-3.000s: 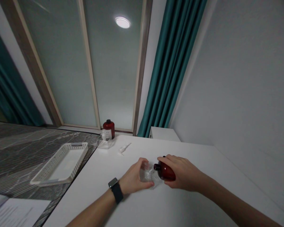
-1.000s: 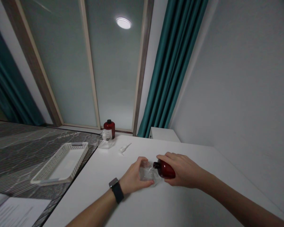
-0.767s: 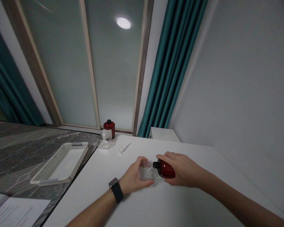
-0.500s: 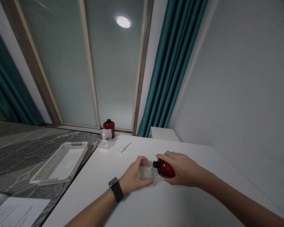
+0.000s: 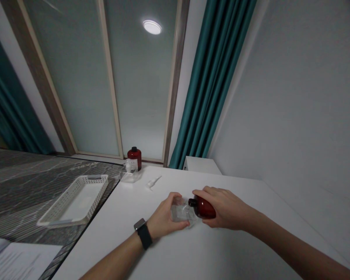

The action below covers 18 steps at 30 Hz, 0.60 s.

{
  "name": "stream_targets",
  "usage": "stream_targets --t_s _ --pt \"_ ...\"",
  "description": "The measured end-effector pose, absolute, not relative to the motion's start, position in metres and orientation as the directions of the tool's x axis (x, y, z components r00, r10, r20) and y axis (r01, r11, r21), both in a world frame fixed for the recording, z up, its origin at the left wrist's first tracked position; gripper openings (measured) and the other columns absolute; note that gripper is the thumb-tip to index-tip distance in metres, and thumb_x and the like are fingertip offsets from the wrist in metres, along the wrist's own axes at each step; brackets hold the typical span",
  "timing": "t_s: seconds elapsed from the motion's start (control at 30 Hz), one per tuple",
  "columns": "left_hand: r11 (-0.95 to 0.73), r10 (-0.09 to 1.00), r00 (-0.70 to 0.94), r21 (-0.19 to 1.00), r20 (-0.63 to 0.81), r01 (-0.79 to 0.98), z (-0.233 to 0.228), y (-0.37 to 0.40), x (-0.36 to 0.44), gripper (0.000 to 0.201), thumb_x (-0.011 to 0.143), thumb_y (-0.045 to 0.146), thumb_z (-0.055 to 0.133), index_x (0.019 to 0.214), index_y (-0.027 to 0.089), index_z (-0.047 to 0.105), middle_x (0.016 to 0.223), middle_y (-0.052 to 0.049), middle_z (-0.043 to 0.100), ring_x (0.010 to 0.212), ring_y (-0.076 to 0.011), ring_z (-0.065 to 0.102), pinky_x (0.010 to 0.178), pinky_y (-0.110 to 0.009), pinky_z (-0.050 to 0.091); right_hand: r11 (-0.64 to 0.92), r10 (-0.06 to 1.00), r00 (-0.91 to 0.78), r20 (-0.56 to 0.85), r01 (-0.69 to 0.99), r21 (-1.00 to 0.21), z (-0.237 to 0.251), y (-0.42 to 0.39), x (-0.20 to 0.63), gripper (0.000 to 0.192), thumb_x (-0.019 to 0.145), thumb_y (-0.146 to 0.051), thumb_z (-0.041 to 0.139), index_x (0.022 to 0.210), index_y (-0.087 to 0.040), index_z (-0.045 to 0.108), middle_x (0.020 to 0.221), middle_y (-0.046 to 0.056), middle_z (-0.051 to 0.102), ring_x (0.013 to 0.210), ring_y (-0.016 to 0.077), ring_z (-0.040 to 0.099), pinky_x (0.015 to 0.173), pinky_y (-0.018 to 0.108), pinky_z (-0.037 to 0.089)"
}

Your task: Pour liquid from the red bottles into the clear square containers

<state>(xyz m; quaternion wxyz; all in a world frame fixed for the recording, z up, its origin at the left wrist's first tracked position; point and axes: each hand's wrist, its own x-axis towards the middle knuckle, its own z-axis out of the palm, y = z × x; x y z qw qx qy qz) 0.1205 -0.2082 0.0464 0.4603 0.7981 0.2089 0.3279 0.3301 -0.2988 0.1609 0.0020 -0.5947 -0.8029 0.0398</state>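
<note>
My left hand (image 5: 167,217) is closed around a clear, see-through container (image 5: 181,213) on the white table. A dark red-brown bottle (image 5: 205,208) lies tilted in my right hand (image 5: 223,207), its dark neck pointing left over the container's edge. The bottle's neck carries no pump or cap that I can make out. Whether liquid is flowing cannot be seen. Beyond my left hand, a white pump head (image 5: 153,182) with its thin tube rests on the table.
At the table's far left corner stand another red-brown bottle (image 5: 135,156) with a black cap and a clear tray (image 5: 130,177) with a whitish item. Left of the white table (image 5: 119,217), a white perforated basket (image 5: 96,196) and printed pages (image 5: 23,260) lie on a dark marbled surface.
</note>
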Motion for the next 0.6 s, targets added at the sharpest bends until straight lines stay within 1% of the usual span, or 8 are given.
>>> stream_targets --t_s 0.4,0.6 --pt "-0.501 0.633 0.695 0.865 0.342 0.031 0.0449 -0.2081 0.1203 0.064 0.067 0.023 0.082 0.117 0.021 0.043 0.112 -0.007 0.062 0.106 -0.0244 0.061 0.094 -0.039 0.047 0.296 0.954 -0.298 -0.039 0.954 -0.057 0.1611 -0.2975 0.3321 0.066 0.074 -0.032 0.071 0.135 -0.026 0.048 0.112 0.010 0.064 0.096 0.0289 0.064 0.078 0.038 0.046" --pt "-0.502 0.631 0.695 0.865 0.345 0.026 0.0427 -0.2073 0.1204 0.065 0.068 0.024 0.083 0.119 0.021 0.042 0.113 -0.007 0.062 0.106 -0.0249 0.061 0.095 -0.040 0.047 0.298 0.953 -0.300 -0.041 0.953 -0.055 0.1612 -0.2979 0.3318 0.065 0.074 -0.032 0.071 0.134 -0.025 0.049 0.111 0.010 0.064 0.097 0.0299 0.064 0.079 0.040 0.046"
